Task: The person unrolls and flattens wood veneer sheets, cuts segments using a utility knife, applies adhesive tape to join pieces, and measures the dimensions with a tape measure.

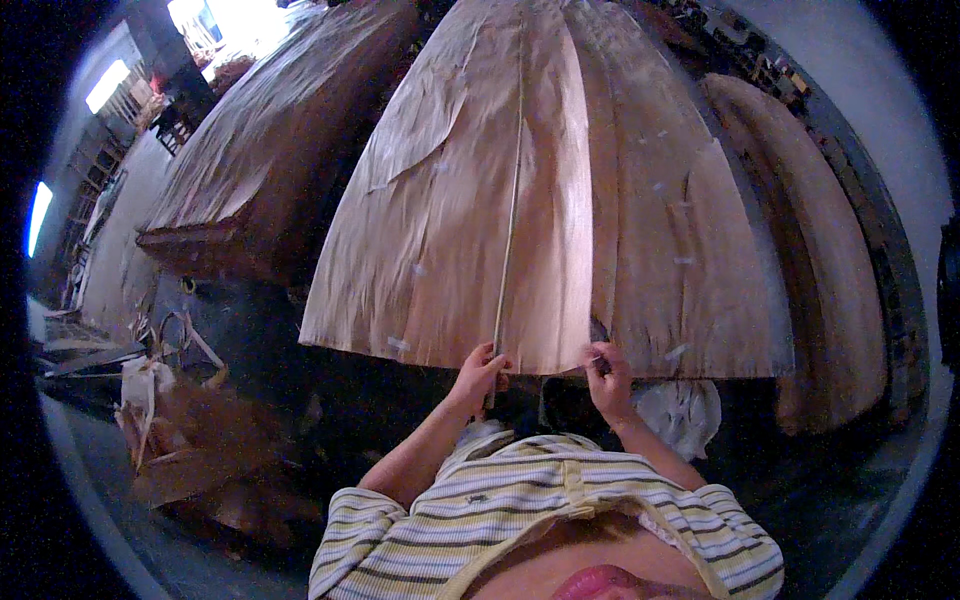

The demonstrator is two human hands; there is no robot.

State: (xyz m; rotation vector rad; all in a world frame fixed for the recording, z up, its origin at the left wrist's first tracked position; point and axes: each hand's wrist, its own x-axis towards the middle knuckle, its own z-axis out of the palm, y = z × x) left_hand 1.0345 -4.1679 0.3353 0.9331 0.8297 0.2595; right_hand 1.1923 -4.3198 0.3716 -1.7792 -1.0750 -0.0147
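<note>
A large thin wood veneer sheet [560,200] lies on a stack in front of me, its near edge at my hands. A long thin stick [512,200] runs along the sheet from the far end down to its near edge. My left hand [480,375] grips the near end of that stick at the sheet's edge. My right hand [608,372] pinches the near edge of the veneer, a little to the right, beside a dark gap in the sheet. Small pale tape patches dot the veneer.
A second, darker stack of veneer [270,160] stands to the left. Curved veneer pieces [820,250] lie along the right. Scraps and strips of wood [170,400] pile up on the floor at lower left. A white cloth [685,410] hangs below the sheet's edge.
</note>
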